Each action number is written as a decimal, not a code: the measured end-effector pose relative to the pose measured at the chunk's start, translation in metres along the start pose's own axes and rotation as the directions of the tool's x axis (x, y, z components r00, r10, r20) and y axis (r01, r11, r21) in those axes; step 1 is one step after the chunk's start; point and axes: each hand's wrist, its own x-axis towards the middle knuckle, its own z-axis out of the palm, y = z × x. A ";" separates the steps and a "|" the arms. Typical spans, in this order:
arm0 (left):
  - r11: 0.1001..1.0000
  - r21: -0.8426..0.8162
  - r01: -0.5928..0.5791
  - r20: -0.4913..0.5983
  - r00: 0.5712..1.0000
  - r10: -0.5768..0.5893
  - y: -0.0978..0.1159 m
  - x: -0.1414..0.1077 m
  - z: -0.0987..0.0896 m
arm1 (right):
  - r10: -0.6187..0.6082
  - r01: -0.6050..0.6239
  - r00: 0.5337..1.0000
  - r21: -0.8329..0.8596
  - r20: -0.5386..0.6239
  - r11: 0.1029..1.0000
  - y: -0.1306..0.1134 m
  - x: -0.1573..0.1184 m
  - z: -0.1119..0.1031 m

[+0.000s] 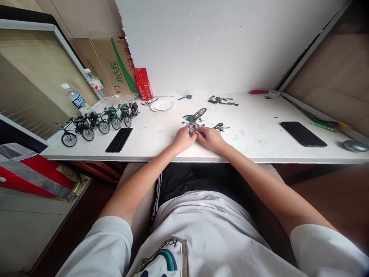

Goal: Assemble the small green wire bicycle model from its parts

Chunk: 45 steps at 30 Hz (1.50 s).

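Small bike (199,114) sits at the front-middle of the counter (250,140), wheel pointing away, near end right at the fingers. Left hand (184,139) looks to pinch that near end from the left, among the shiny metal bits. Right hand (212,140) comes in from the other side, fingers curled in and touching or nearly touching the left ones; can't tell if they pinch a piece or just press on it, too small and partly covered. For this kind of fiddly two-hand work I'd let the left be the clamp and the right do the fine moves. Light fingertip pressure, thin parts probably bend or pop off. Line a piece up before pushing, push straight, brace both wrists on the counter. Keep fingers off the spokes. Wheel and green part (188,118) lie just beyond the fingertips, clear of the palms. Loose parts (220,127) are just right of the right hand, easy to knock with the knuckles, so keep that wrist quiet. More parts (221,100) lie farther back.
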 end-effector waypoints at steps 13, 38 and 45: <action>1.000 -0.018 0.016 0.008 1.000 -0.016 0.002 0.000 -0.001 | -0.004 0.005 1.000 0.021 -0.020 1.000 0.002 0.001 0.002; 1.000 -0.015 -0.010 0.009 1.000 0.010 -0.002 0.000 0.001 | -0.006 0.006 1.000 -0.002 -0.003 1.000 0.001 0.000 0.000; 1.000 -0.002 -0.003 0.016 1.000 0.003 0.000 0.000 -0.001 | 0.001 -0.001 1.000 -0.008 0.004 1.000 -0.001 0.000 -0.002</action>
